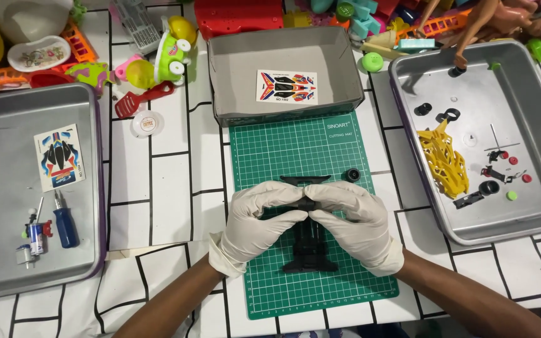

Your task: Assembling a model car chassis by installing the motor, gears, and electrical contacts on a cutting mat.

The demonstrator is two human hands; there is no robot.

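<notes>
Your left hand point(259, 219) and right hand point(352, 219) met, both clamped on the black chassis point(309, 250) lying beneath them.

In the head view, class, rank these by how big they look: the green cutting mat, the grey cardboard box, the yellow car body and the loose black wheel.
1. Green cutting mat
2. Grey cardboard box
3. Yellow car body
4. Black wheel

All lie at about table level, so the order looks safe.

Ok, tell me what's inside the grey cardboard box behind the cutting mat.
Inside the grey cardboard box lies only a colourful sticker sheet. Its near wall hides the strip of floor right behind it.
</notes>
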